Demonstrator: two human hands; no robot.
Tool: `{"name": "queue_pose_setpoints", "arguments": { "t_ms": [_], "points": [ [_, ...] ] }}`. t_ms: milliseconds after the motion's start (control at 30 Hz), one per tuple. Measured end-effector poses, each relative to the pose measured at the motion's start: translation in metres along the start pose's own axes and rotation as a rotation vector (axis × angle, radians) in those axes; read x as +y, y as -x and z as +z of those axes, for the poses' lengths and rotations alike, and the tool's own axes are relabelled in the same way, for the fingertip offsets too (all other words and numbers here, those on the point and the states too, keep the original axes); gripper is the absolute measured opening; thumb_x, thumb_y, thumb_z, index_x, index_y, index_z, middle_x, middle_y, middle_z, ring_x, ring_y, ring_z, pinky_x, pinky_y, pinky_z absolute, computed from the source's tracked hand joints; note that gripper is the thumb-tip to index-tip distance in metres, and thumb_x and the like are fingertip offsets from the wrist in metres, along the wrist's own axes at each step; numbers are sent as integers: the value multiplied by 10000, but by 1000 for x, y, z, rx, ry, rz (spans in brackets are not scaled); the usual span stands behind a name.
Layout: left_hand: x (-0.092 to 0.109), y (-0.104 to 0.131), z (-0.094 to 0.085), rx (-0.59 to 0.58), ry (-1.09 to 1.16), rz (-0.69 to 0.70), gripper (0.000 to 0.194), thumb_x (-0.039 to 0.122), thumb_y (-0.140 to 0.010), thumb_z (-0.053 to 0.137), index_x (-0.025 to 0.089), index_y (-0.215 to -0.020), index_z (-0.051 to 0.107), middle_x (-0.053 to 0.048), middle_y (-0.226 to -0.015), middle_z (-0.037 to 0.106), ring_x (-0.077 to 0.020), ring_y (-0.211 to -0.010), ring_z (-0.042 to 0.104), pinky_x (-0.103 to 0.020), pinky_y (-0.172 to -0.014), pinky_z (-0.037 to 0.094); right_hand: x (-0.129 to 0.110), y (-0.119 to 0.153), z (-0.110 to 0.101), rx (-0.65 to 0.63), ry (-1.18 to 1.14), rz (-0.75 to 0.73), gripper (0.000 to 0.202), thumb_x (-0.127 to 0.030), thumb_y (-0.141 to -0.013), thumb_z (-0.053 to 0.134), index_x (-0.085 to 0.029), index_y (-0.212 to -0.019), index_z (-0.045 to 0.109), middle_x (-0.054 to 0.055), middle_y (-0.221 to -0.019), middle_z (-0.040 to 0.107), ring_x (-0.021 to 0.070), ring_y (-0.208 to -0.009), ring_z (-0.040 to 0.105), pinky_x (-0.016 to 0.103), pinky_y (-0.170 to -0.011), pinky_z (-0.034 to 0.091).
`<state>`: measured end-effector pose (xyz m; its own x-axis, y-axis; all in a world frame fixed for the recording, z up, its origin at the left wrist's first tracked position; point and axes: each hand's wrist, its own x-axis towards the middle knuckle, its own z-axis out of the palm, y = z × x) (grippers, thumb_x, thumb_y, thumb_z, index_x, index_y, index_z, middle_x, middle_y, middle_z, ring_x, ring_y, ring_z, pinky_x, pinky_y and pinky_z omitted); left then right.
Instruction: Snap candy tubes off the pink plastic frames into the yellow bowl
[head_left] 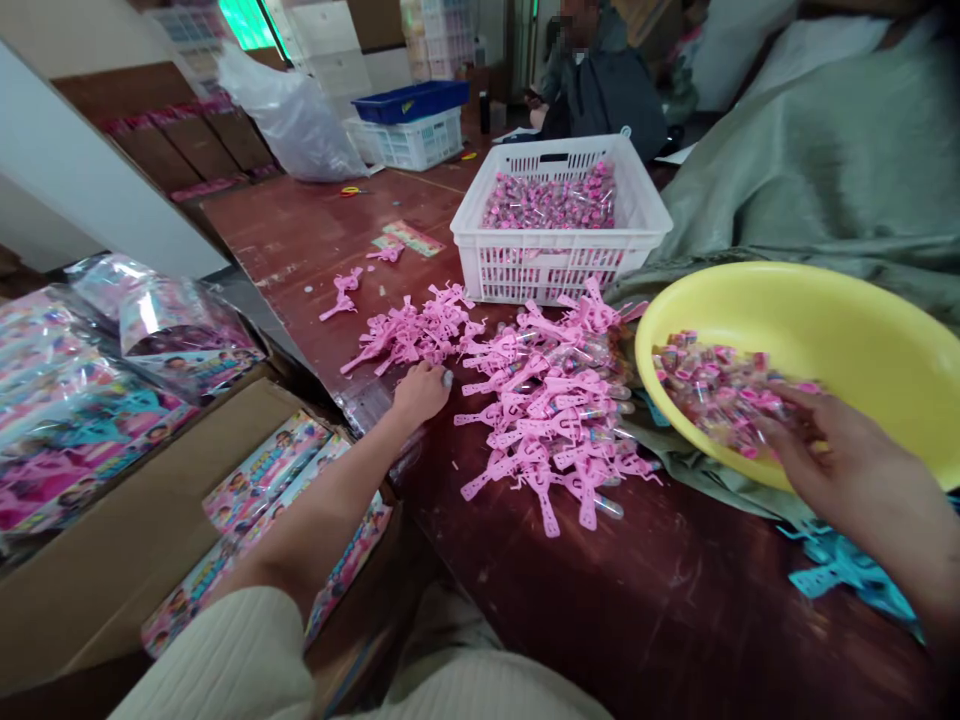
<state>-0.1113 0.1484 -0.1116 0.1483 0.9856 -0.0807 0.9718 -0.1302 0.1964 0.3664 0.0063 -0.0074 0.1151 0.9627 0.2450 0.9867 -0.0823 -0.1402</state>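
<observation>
A: Where's the right hand (847, 450)?

B: In the near left part of the bowl (847, 320). Its thumb and fingers bend down over the capsules (712, 390) and touch them. Whether it has a grip on any, I can't tell.

A: How do the capsules lie?

B: Loosely heaped in the left part of the bowl, small and clear with pink ends.

A: And the left hand (421, 393)?

B: Well to the left of the bowl, low over the bench (540, 620), at the near edge of the small heap (412, 330) of pink clips. The fingers curl downward. Something pale shows beside them, too small to name, and I can't tell if they're clenched on anything.

A: What's between that hand and the bowl?

B: The big pile (536, 400): pink clips again, most handles turned away from the bowl, with clear tubes among them whose ends poke out toward it.

A: Behind?

B: The crate (555, 238), behind and left of the bowl, holding more clear pieces with pink ends. A person (611, 95) in dark clothes is farther back.

A: Closer in?

B: Green cloth (825, 170) under and behind the bowl, and blue clips (847, 565) just off its near side, partly hidden by the right wrist. Far left of the bowl, past the bench edge, a carton (142, 510) holds printed packs (262, 475).
</observation>
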Motion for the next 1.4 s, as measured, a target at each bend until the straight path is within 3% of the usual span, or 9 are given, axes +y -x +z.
{"name": "queue_pose_setpoints", "arguments": {
  "t_ms": [200,300,467,600,700,833,1033,1200,1400],
  "points": [
    [-10,43,-25,187,114,-147,107,228,-905,558,155,-981,572,-111,-1012,654,-239,-942,634,-312,-798,462,-29,37,-31,7,-185,-25,476,-641,-869,538,-351,-1246,553,112,-1082,710,245,-799,707,375,-618,590],
    [9,74,-36,168,458,-37,389,378,-868,677,164,-1128,483,-3,-793,613,-160,-693,579,-263,-648,428,-59,52,-46,-9,-288,-240,292,-494,-933,532,-392,-1200,591,69,-1116,709,253,-949,702,417,-803,608],
    [82,125,-48,-250,1035,361,256,400,-930,628,150,-936,575,-3,-739,592,-124,-706,567,-260,-706,466,-118,65,-41,-148,-557,-385,339,-298,-958,581,-325,-1295,569,44,-1208,678,188,-1090,670,343,-944,571],
    [134,152,-48,-583,1397,285,349,393,-913,666,185,-1186,600,-59,-1006,636,-193,-903,676,-299,-737,564,-134,63,-32,-189,-666,-397,271,-294,-960,600,-246,-1226,598,38,-1133,696,145,-1047,668,296,-940,553],
    [153,158,-48,-654,1477,240,486,369,-911,665,216,-1352,529,-59,-997,629,-167,-783,664,-266,-623,548,-127,64,-34,-215,-680,-383,275,-298,-952,618,-250,-1222,616,24,-1113,695,128,-1018,663,280,-914,551],
    [160,153,-51,-550,1273,398,273,336,-937,633,175,-1148,700,-47,-869,635,-123,-682,568,-245,-623,494,-115,73,-42,-269,-659,-405,315,-270,-950,623,-286,-1264,604,4,-1142,684,109,-1036,653,263,-930,547],
    [167,147,-55,-356,1133,653,210,185,-950,589,227,-1049,769,-56,-1108,695,-190,-1077,631,-325,-975,490,-115,89,-44,-205,-542,-513,332,-192,-955,595,-211,-1285,569,45,-1150,668,118,-1052,651,259,-920,574],
    [173,155,-46,-146,926,682,372,17,-867,517,223,-1085,736,-21,-1171,678,-162,-1050,653,-284,-902,529,-118,99,-35,-124,-328,-541,335,-170,-964,552,-153,-1298,549,97,-1168,663,187,-1042,661,352,-888,612],
    [169,153,-32,219,642,860,394,11,-819,477,158,-1121,682,-51,-1222,680,-198,-1005,696,-321,-811,588,-115,84,-35,-322,-534,-448,250,-254,-1010,471,-167,-1216,583,78,-1047,666,158,-925,656,313,-807,600]
  ]
}}
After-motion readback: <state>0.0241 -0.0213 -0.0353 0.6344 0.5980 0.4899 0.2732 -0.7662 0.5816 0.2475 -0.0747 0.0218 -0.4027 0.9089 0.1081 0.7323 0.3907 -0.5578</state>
